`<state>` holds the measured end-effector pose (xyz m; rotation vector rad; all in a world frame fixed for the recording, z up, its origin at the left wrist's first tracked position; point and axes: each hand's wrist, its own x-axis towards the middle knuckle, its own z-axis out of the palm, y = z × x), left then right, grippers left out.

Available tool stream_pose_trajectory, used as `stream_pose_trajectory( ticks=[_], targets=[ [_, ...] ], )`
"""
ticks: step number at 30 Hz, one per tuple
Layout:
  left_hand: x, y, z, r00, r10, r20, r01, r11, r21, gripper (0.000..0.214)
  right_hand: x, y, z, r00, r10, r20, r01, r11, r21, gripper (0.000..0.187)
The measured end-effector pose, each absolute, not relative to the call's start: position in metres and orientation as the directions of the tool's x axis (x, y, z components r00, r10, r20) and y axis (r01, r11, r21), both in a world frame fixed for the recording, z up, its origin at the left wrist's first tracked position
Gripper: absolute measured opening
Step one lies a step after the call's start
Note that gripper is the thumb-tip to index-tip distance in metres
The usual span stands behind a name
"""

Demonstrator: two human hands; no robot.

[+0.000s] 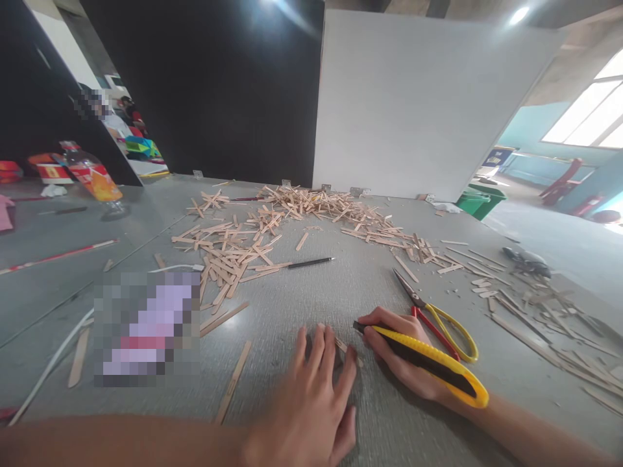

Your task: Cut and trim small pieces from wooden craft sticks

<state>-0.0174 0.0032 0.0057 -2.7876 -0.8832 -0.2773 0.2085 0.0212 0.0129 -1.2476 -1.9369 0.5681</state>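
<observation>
My right hand (402, 353) is closed around a yellow and black utility knife (428, 363), its front end pointing left, just above the table. My left hand (316, 389) rests on the table with its fingers spread. A short piece of wooden stick (346, 347) lies by its fingertips, partly covered; I cannot tell how firmly the fingers press on it. Scissors (450, 331) with one yellow and one red handle lie beyond my right hand, blades partly apart. One longer wooden stick (233, 383) lies left of my left hand.
A large heap of wooden sticks (311, 204) spreads across the grey table (292, 298), with a black pen (311, 263) near it. A blurred-out phone-like object (156, 324) and a white cable (53, 360) lie left. Cut strips (525, 324) lie right. Behind stand black and white boards (418, 104); a bottle (92, 172) stands far left.
</observation>
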Motion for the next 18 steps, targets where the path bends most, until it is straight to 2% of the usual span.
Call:
stream_pose_trajectory(
  ticks=[4, 8, 11, 18],
  targets=[
    [-0.0175, 0.0062, 0.0106, 0.842, 0.505, 0.19, 0.529, -0.841, -0.112, 0.052, 0.2069, 0.0187, 0.0124, -0.228, 0.919, 0.322, 0.552, 0.394, -0.735, 0.02],
    [-0.0175, 0.0083, 0.0096, 0.865, 0.459, 0.202, 0.489, -0.861, -0.14, 0.057, 0.2012, 0.0139, 0.0133, -0.21, 0.947, 0.244, 0.565, 0.321, -0.76, 0.026],
    [-0.0178, 0.0091, 0.0075, 0.867, 0.454, 0.207, 0.486, -0.863, -0.139, 0.06, 0.1988, 0.0133, 0.0137, -0.236, 0.939, 0.251, 0.575, 0.344, -0.743, 0.028],
    [-0.0186, 0.0124, 0.0056, 0.873, 0.454, 0.18, 0.467, -0.883, -0.039, 0.065, 0.2034, 0.0169, 0.0109, -0.216, 0.953, 0.211, 0.598, 0.3, -0.743, 0.031]
  ],
)
